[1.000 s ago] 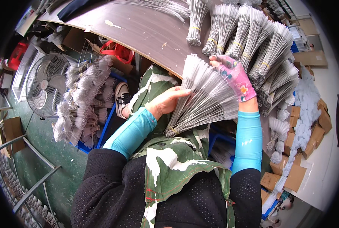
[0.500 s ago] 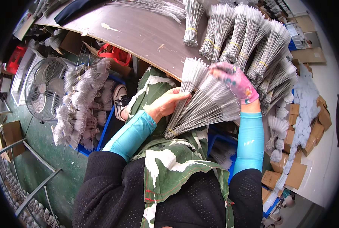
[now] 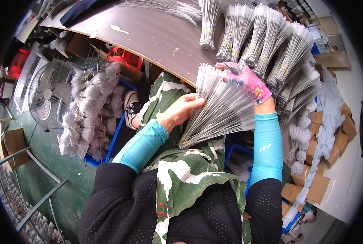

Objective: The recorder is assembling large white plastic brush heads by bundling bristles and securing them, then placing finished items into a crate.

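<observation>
A bare left hand (image 3: 180, 110) grips the fanned bundle of thin wire brushes (image 3: 222, 110) from beneath, while the right hand (image 3: 243, 79), in a pink patterned glove, pinches its spread top edge. The fan is held above the person's lap, just before the brown table (image 3: 149, 36) stacked with tied brush bundles (image 3: 267, 44).

Bright even daylight, soft shadows, sharp centre, strong fisheye bending, black vignette at corners
</observation>
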Available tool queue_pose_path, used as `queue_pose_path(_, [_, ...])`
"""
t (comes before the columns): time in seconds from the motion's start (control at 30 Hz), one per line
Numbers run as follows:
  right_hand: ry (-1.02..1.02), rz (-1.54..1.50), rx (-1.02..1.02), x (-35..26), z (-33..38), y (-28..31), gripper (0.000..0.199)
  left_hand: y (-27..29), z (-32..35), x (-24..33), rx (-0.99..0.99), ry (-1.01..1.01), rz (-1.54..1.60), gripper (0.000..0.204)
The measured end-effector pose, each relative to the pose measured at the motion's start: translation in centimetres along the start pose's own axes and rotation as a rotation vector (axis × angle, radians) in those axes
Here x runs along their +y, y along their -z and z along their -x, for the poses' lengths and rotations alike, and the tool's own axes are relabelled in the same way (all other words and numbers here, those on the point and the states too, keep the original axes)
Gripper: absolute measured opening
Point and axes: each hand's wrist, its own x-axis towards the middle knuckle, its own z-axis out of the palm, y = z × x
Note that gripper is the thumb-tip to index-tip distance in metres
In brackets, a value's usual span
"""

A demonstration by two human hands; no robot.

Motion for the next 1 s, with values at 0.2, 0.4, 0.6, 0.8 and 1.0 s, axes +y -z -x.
queue_pose_path(0.2, [0.052,0.311,-0.008,-4.5,2.8,-1.9,0.035,-0.1,0.4,-0.1,-0.180,-0.097,-0.141,0.037])
queue_pose_path(0.4, [0.767,0.688,-0.107,-7.7,11.2,-6.9,0.027,-2.2,3.0,-0.1,-0.470,0.356,-0.516,0.086])
queue_pose_path(0.6, [0.996,0.907,-0.167,-9.0,15.3,-10.3,0.027,0.2,-2.4,-2.1,-0.766,0.678,-0.617,0.075])
queue_pose_path(0.8, [0.852,0.998,0.573,-10.3,16.0,-3.0,0.037,-2.7,0.0,-0.7,-0.615,0.532,-0.247,0.061])
queue_pose_path(1.0, [0.625,-0.518,0.990,-3.8,11.3,-4.0,0.047,-7.0,4.1,6.1,-0.209,-0.144,-0.333,0.045])
